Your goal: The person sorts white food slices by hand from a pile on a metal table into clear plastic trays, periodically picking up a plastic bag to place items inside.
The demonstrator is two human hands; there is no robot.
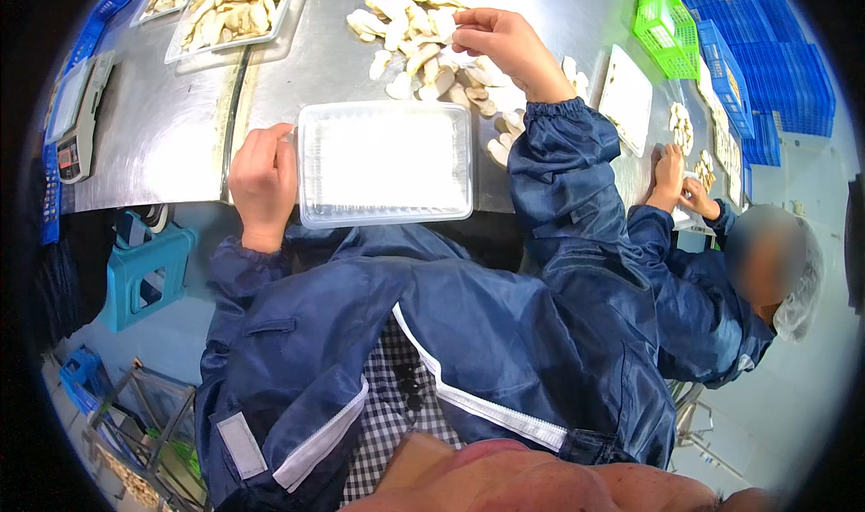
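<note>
Head camera view, looking down on a stainless-steel counter (pixel 180 107): a person in a dark blue jacket works with two bare hands. Close to the counter's near edge sits a clear, rectangular plastic container (pixel 386 215). The left hand (pixel 262 177) is at the container's left side, its fingers curled close together by the rim; whether they pinch it, I cannot tell. Beyond the container, toward the counter's far edge, lies a loose pile of pale mushroom slices (pixel 419 59). The right hand (pixel 506 48) reaches over the pile's right part, fingers bent, with tips at a slice; whether they pinch it is unclear. A digital scale (pixel 79 120) stands at the counter's left edge, and a tray of slices (pixel 232 17) rests by the far edge, left of the pile. Right of the pile are a white tray (pixel 626 98) and, farther off, a bright green basket (pixel 665 26). At far right, a co-worker (pixel 698 323) in a hairnet handles more slices.
</note>
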